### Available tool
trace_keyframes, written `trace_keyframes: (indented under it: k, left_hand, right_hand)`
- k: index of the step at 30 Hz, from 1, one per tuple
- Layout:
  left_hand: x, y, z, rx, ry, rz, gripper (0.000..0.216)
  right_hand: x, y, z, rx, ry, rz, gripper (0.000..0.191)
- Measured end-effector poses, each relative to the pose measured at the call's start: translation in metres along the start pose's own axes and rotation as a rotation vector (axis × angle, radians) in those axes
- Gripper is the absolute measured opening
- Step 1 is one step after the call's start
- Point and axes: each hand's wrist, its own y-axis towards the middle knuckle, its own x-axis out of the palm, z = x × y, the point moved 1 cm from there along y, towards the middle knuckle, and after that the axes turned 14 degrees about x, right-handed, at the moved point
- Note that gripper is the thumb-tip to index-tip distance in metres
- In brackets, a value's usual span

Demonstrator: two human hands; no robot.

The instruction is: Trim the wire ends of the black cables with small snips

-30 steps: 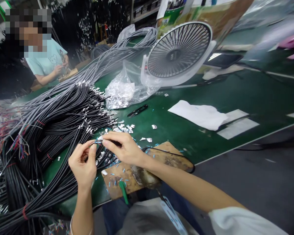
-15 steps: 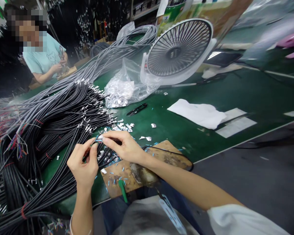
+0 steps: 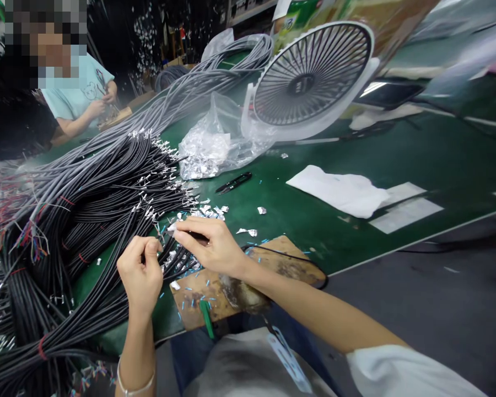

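My left hand (image 3: 140,270) is closed, thumb bent against curled fingers, at the edge of a bundle of black cables (image 3: 107,220). Whatever lies in its grip is hidden. Just right of it, my right hand (image 3: 213,245) pinches a small whitish piece (image 3: 172,227) between thumb and fingertips; something dark shows under its curled fingers. Silvery cable ends and foil scraps (image 3: 215,212) lie around the fingertips. Below the right hand is a stained wooden board (image 3: 190,295) strewn with short blue bits, with a green-handled thing (image 3: 206,318) at its front edge.
Black thread snips (image 3: 233,183) lie beyond my hands, near a clear plastic bag (image 3: 206,151) of foil pieces. A white fan (image 3: 314,77) stands behind. White paper (image 3: 339,190) rests to the right. Across the table, a person in a light blue shirt (image 3: 76,94) handles something.
My hands have drawn slightly apart. The left fingers have curled back from the small piece, while the right hand still pinches it. The view has shifted a little.
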Motion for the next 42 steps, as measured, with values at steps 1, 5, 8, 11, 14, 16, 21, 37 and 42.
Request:
trace_keyframes:
  k: [1,5,8,11,14,16,21,37,42]
  left_hand:
    - [-0.001,0.001,-0.001,-0.065,-0.097,-0.035,0.033]
    - [-0.003,0.004,-0.005,-0.318,-0.485,-0.161,0.045]
    - [-0.004,0.004,-0.002,-0.325,-0.483,-0.144,0.043]
    - [-0.002,0.004,0.003,-0.150,-0.276,-0.100,0.035]
    - [0.000,0.003,0.005,-0.004,-0.148,-0.124,0.030]
    - [0.000,0.002,0.003,0.030,-0.131,-0.126,0.026]
    - [-0.001,0.001,0.000,0.098,-0.127,-0.049,0.010]
    - [0.005,0.003,-0.004,0.082,-0.066,-0.109,0.019]
    - [0.008,0.004,-0.004,0.004,-0.118,-0.169,0.034]
  right_hand:
    - [0.000,0.000,0.000,0.000,0.008,-0.008,0.022]
    - [-0.001,0.001,-0.001,0.052,0.062,-0.085,0.022]
    - [-0.002,0.004,-0.001,0.150,0.148,-0.110,0.022]
    - [-0.002,0.007,-0.001,0.248,0.229,-0.147,0.026]
    - [-0.002,0.008,-0.001,0.279,0.261,-0.161,0.036]
    - [-0.001,0.009,0.001,0.331,0.344,-0.213,0.039]
    - [0.001,0.012,0.005,0.424,0.485,-0.377,0.034]
    - [0.008,0.011,0.010,0.505,0.557,-0.494,0.043]
    - [0.006,0.012,0.003,0.162,0.159,-0.155,0.026]
